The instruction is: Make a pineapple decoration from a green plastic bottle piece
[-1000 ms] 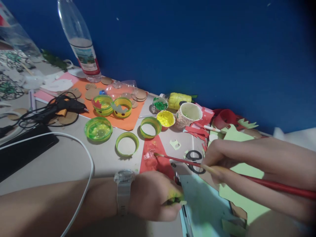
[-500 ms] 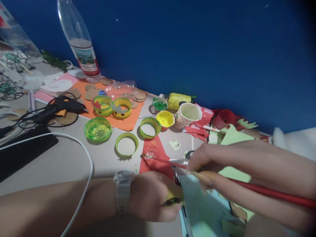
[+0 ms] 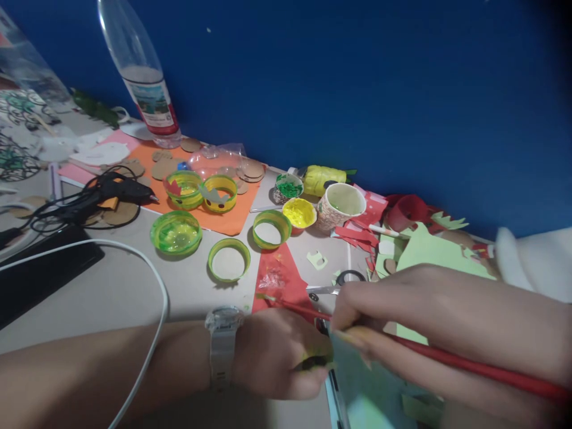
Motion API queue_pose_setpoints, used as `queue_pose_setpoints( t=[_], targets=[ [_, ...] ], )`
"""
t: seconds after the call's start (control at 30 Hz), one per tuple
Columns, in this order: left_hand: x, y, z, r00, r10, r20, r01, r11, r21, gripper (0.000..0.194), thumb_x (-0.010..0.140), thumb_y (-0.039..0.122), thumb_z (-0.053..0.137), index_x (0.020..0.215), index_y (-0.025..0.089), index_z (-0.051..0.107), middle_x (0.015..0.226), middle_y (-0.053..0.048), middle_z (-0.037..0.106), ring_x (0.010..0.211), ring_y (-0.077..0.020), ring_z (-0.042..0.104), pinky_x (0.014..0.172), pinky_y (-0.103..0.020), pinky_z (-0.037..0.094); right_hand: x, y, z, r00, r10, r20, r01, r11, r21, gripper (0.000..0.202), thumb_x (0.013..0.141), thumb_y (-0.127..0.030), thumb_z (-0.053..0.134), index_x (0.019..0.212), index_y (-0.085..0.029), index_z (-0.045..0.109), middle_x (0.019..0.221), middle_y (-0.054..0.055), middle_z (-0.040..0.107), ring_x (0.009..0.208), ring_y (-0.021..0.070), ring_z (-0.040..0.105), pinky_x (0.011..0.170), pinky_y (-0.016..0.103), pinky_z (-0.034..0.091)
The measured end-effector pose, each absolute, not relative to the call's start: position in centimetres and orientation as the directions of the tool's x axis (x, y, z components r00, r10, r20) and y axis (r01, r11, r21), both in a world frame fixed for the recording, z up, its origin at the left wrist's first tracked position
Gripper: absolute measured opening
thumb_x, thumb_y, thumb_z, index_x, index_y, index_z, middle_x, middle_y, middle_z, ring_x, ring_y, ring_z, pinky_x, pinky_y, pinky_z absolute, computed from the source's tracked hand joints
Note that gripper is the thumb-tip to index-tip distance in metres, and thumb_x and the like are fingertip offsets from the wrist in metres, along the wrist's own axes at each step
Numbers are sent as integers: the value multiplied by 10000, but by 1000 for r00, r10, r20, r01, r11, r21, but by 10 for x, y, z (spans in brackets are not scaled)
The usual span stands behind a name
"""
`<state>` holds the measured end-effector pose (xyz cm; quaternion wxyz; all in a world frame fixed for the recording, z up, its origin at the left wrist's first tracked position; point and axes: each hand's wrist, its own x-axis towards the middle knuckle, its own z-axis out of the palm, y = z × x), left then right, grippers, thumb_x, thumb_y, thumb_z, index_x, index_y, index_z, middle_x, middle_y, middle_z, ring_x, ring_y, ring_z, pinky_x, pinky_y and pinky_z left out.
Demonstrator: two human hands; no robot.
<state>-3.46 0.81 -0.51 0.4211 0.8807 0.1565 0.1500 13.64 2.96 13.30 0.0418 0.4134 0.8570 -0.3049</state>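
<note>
- Two green rings (image 3: 229, 245) are standing beside the red paper (image 3: 286, 274), lacking cutouts; two farther rings (image 3: 190, 199) are bearing them.
- Right hand (image 3: 384, 301) is gripping the brush (image 3: 304, 308), tip over the red paper.
- Left hand (image 3: 279, 354) is clenching nearby; contents cannot be told.

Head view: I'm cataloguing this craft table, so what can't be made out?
All in the head view:
- Yellow-green thing: its full shape, hidden by the curled fingers of the left hand.
- Scissors: part of the handles, behind the right hand.
- Red brush: its rear end, cut off by the right edge.
- Tall bottle: its top, cut off by the upper edge; label print too small.
</note>
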Motion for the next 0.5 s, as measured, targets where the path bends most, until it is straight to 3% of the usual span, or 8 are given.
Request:
queue_pose_setpoints(
  t=[0.1,0.3,0.4,0.5],
  targets=[
    [-34,9,-6,924,368,108,136,-579,804,81,845,251,490,834,182,531,838,-29,675,740,-157,623,700,-230,473,145,29,131,-661,691,-293,733,510,-451,221,828,-201,454,634,-237,555,500,-49,550,361,100,440,346,214,263],
    [-34,8,-6,915,381,136,140,-614,777,88,844,246,488,788,190,526,774,-27,659,707,-162,617,642,-240,462,148,27,135,-651,694,-308,731,463,-501,196,899,-250,463,774,-269,614,613,-64,618,474,105,545,413,195,361],
    [-35,7,-6,901,401,163,148,-640,754,105,847,264,484,787,188,526,776,-30,655,697,-164,617,627,-242,454,139,29,130,-698,659,-282,686,501,-528,146,870,-266,507,751,-270,592,542,-72,575,399,100,482,369,201,321],
    [-34,8,-6,923,362,130,127,-605,786,85,838,257,503,801,183,525,820,-26,669,715,-155,623,666,-228,464,144,29,127,-622,711,-328,762,451,-465,199,872,-259,470,705,-258,578,517,-56,582,371,109,488,340,220,302]
  ],
)
